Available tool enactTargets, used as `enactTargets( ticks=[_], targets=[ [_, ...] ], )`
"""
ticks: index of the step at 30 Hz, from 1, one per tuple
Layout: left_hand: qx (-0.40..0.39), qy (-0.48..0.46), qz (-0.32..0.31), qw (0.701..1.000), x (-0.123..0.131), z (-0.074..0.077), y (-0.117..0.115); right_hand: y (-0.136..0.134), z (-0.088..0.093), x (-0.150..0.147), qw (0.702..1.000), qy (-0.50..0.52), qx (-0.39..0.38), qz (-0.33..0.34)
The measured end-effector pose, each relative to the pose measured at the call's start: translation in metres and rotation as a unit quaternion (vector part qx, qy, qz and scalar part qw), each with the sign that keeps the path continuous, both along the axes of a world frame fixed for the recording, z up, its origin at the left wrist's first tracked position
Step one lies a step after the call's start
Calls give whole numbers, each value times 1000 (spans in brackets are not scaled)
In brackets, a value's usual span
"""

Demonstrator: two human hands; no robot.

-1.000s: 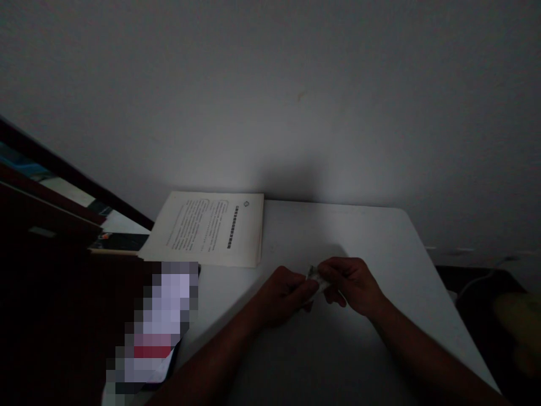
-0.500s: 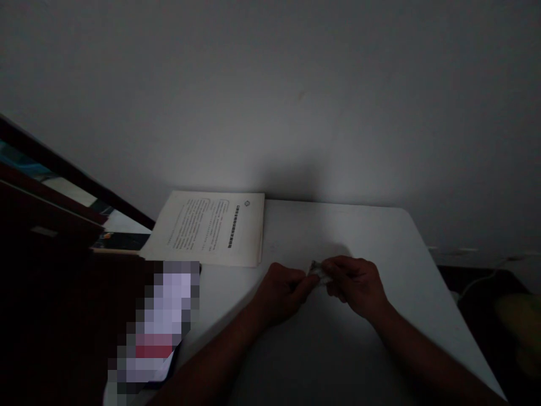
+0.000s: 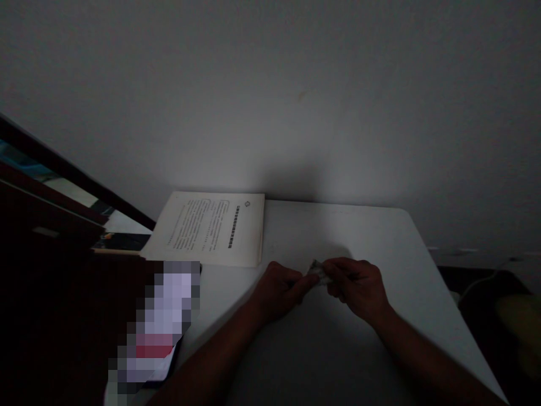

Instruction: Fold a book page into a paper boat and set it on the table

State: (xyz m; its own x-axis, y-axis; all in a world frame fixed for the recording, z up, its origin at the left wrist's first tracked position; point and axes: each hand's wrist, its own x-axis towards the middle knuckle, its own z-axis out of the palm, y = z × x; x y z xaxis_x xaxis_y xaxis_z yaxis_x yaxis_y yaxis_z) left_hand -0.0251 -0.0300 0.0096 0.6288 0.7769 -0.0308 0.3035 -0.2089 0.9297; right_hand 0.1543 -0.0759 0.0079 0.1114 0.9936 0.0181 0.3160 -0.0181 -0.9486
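A small, crumpled or folded piece of printed paper (image 3: 320, 273), whitish with grey marks, is held between my two hands over the white table (image 3: 350, 231). From the left, my left hand (image 3: 281, 288) pinches it between thumb and fingers. My right hand (image 3: 358, 285) grips its other side with thumb and fingertips, the remaining fingers curled. Most of the paper is covered by my fingers, and the dim light hides its details.
A stack of printed sheets (image 3: 203, 228) lies at the table's back left. In front of it a phone (image 3: 167, 324) with a lit, pixelated screen rests along the left edge. A grey wall (image 3: 270, 101) rises behind, and a cable (image 3: 477, 286) hangs at right.
My fingers have shifted slightly on the paper, and a little more of it shows between the hands. Sheets and phone have stayed in place.
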Motion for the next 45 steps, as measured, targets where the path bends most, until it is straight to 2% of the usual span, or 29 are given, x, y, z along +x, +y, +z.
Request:
enactTargets(
  ticks=[5,10,13,18,23,26,32,39,41,45],
  targets=[
    [4,-30,-16,999,-2,4,1,-1,1,0,999,24,6,-23],
    [31,-27,14,999,-1,6,2,0,-2,0,998,46,4,-41],
    [10,-29,6,1000,-1,5,2,1,-2,0,997,57,-6,-44],
    [-26,-49,-42,998,-2,4,2,0,-1,1,997,72,-16,21],
    [-18,-49,5,999,-3,6,2,1,-3,3,989,112,-32,89],
    [-25,-53,-4,998,-2,6,2,1,-1,2,990,97,-39,94],
    [-40,-55,-75,995,-2,4,2,-1,2,0,994,55,-35,87],
    [83,-39,-37,995,1,1,1,0,6,-5,996,-49,43,66],
    [82,-39,-29,995,2,1,1,1,7,-5,997,-38,37,61],
    [24,-42,-34,998,3,1,4,2,6,-3,997,-1,13,79]
  ],
)
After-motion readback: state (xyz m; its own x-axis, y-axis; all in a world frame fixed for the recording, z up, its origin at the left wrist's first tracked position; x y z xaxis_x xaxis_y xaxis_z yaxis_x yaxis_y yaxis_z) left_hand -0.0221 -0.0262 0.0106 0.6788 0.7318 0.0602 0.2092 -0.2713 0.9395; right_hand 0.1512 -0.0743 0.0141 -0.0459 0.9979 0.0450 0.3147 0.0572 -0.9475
